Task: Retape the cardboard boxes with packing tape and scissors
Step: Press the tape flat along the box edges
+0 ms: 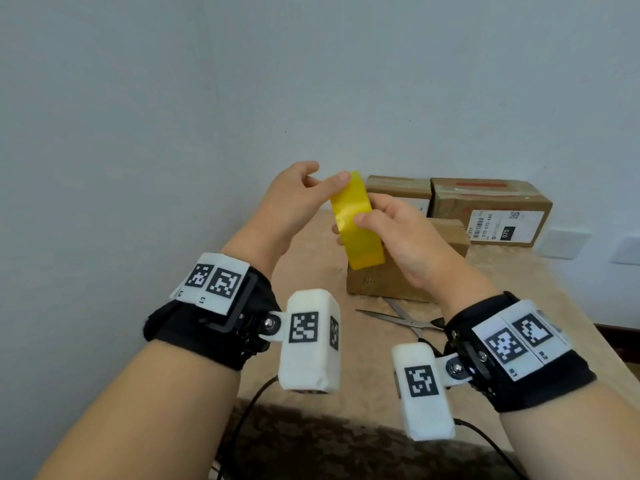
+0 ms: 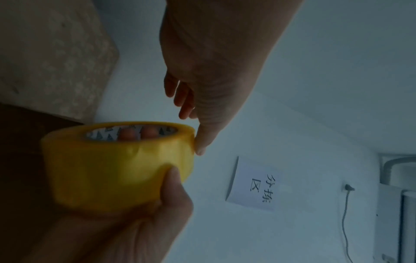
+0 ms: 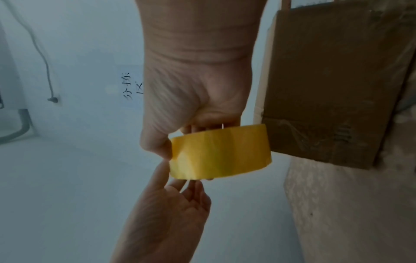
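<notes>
Tape roll [image 1: 357, 221] is up in the air over the tabletop [image 1: 540, 306]: right hand [image 1: 401, 237] grips it, left hand [image 1: 294, 199] thumb picks its rim, grip relaxed. Step: finding the tape end. Next, peel a strip toward the box [image 1: 398, 278]; scissors [image 1: 401, 318] lie nearby.

Bare counter [image 1: 311, 244] lies open at centre left of the frame; cardboard boxes [image 1: 491, 209] block the centre and right, with scissors [image 1: 398, 318] just below them, near the right wrist

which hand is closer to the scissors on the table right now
Right. The right hand, gripping the tape roll, is raised above the box just beyond the scissors; the left hand is raised farther left.
</notes>
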{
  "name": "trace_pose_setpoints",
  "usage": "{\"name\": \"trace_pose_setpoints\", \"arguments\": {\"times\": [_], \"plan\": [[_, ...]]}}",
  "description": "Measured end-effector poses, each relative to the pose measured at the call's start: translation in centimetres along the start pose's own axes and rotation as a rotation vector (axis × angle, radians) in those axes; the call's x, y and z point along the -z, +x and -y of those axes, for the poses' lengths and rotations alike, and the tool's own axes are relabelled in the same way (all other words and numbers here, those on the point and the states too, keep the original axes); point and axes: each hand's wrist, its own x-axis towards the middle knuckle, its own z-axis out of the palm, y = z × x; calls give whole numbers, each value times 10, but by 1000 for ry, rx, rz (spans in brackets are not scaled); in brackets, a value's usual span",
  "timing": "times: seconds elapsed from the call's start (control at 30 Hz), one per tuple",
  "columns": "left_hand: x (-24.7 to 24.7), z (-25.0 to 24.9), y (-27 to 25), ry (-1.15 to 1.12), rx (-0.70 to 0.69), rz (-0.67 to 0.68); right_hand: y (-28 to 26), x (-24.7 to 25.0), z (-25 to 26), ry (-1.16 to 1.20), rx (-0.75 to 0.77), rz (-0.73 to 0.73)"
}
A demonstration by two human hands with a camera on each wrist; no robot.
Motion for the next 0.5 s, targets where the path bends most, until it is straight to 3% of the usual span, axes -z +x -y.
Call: {"name": "trace_pose_setpoints", "arguments": {"times": [0.13, 0.3, 0.5], "plan": [[3, 8, -2, -75, 23, 117, -2, 4, 10, 18, -32, -31], [1, 13, 2, -160, -5, 42, -2, 9, 13, -66, -59, -90], [-2, 20, 6, -80, -8, 33, 1, 16, 7, -188, -113, -149]]}}
